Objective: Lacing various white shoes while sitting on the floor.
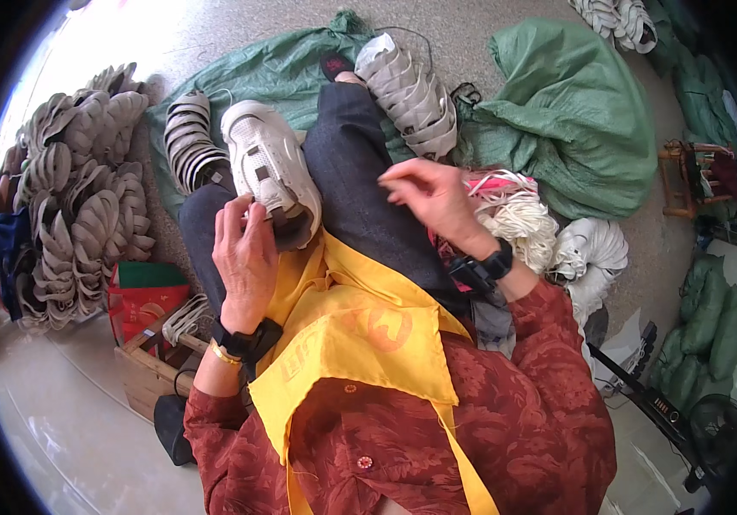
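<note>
A white sneaker (267, 159) lies toe away from me between my thighs, its dark-lined opening toward my yellow apron (355, 330). At the left edge of that opening, my left hand (245, 257) is closed with thumb and fingers pinched on the shoe. My right hand (433, 199) is raised over my right thigh, clear of the sneaker. Its thumb and fingers are pressed together; whether a thin lace is between them I cannot make out. Just beyond that hand lies a bundle of white shoelaces (518, 225).
Stacked grey-white shoe uppers (89, 193) pile up on the left. Nested uppers stand at the far left (192, 142) and far right (411, 99) of my legs. Green sacks (566, 112) cover floor ahead. A wooden stool (141, 369) is at my left, a black fan (718, 427) at lower right.
</note>
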Motion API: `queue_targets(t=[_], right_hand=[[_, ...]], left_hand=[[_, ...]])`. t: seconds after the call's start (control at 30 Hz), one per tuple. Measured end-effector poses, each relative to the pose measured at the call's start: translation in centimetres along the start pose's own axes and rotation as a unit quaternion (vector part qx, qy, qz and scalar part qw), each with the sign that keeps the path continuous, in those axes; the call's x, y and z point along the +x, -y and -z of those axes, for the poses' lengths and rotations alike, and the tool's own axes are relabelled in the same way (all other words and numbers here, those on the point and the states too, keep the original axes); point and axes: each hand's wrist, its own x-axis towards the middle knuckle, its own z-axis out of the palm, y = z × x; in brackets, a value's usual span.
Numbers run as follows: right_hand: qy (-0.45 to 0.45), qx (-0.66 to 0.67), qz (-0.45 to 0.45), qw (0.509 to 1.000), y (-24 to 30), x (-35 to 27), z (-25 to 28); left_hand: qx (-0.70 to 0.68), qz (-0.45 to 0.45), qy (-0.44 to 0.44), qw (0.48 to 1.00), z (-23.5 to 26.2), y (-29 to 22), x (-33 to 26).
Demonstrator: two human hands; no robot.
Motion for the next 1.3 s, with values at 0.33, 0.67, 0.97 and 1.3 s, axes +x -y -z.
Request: queue_targets(t=[0.33, 0.67, 0.97, 1.3], right_hand=[[-0.174, -0.314, -0.262, 0.896, -24.5, -10.1, 12.3], [-0.117, -0.387, -0.212, 0.89, -27.3, -7.5, 12.8], [-0.168, -0.324, -0.154, 0.918, -26.7, -8.3, 12.3], [-0.181, 0.071, -0.213, 0.958, -15.0, -6.4, 15.5]], left_hand=[[-0.002, 0.009, -0.005, 1.0, -0.7, 0.1, 0.4], [0.006, 0.019, -0.008, 1.0, -0.8, 0.2, 0.4], [-0.011, 0.02, -0.007, 1.0, -0.5, 0.2, 0.5], [-0.058, 0.029, 0.018, 0.998, 0.3, 0.4, 1.0]])
